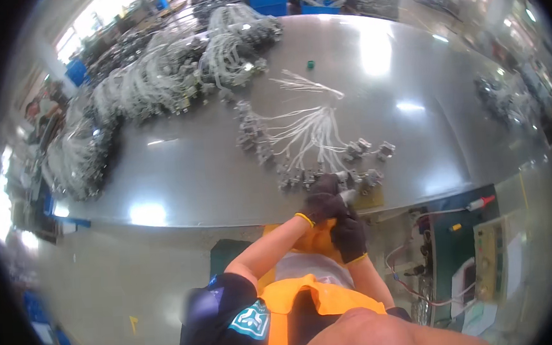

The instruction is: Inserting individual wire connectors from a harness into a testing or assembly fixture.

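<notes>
Both of my hands wear dark gloves with yellow cuffs and meet at the table's near edge. My left hand (322, 201) is closed, its fingertips against a row of small grey metal parts (295, 179). Just below and to the right, my right hand (349, 232) is curled shut. A small pale piece (349, 196) shows between them; its kind and which hand grips it are unclear. Beyond the hands, a fan of white wires (317, 129) spreads over the table, with metal parts at the ends.
The grey metal table (194, 171) carries big heaps of white-wired parts (150, 79) at the far left and a smaller heap (512, 101) at right. A green cap-like piece (310, 64) lies beyond the wires. Lower right, a box-shaped device (489, 260) stands beside a red-handled tool (480, 203).
</notes>
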The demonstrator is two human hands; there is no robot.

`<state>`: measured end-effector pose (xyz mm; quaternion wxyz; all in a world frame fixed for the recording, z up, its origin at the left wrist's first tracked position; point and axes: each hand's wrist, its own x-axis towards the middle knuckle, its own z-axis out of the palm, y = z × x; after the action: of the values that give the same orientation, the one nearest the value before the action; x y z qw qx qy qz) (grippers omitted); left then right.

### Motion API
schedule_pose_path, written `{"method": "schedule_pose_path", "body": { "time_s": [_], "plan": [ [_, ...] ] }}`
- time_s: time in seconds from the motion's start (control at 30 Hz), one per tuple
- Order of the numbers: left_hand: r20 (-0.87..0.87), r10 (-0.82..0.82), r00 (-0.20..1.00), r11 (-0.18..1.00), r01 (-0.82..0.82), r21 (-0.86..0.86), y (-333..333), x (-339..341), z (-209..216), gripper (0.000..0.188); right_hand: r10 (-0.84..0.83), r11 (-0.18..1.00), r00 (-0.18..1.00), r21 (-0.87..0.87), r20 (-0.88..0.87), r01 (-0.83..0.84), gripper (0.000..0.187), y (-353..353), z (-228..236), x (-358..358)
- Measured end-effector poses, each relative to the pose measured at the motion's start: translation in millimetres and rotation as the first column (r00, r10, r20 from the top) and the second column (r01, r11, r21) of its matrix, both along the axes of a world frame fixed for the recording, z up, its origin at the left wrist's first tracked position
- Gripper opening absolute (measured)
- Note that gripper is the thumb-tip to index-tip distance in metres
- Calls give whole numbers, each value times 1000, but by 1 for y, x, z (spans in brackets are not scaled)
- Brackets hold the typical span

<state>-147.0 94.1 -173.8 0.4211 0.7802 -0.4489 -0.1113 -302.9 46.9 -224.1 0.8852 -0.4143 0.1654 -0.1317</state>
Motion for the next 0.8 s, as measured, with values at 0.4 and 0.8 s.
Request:
{"method": "schedule_pose_path", "body": {
  "time_s": [0.4, 0.8],
  "plan": [
    [-522, -261, 812, 949, 117, -294, 16, 4, 15, 61, -451, 561, 881, -814, -145, 154, 11, -74, -35, 13],
    [-133, -277, 951, 960, 270, -73, 5, 13, 21, 56, -380, 892, 917, -312, -122, 328, 26, 7, 34, -4]
  ]
}}
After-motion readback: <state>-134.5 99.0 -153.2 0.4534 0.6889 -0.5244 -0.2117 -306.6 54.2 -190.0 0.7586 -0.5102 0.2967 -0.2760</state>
